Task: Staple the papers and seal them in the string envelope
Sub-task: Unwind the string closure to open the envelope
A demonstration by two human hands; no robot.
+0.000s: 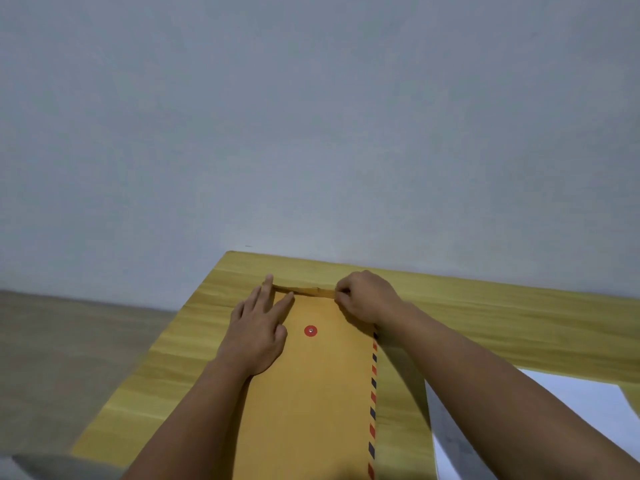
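A tan string envelope [311, 386] lies lengthwise on the wooden table [502, 317], with a red closure disc [310, 331] on its face and red and black stripes down its right edge. My left hand [258, 336] rests flat on the envelope's upper left, fingers spread toward the far end. My right hand [367, 297] pinches the envelope's flap [304, 291] at the far right corner. White papers [568, 400] lie on the table to the right, partly under my right forearm. No stapler shows.
The table's far edge meets a plain grey wall [311, 133]. The table's left edge drops to a brownish floor [69, 358]. Something grey [41, 465] sits at the bottom left corner.
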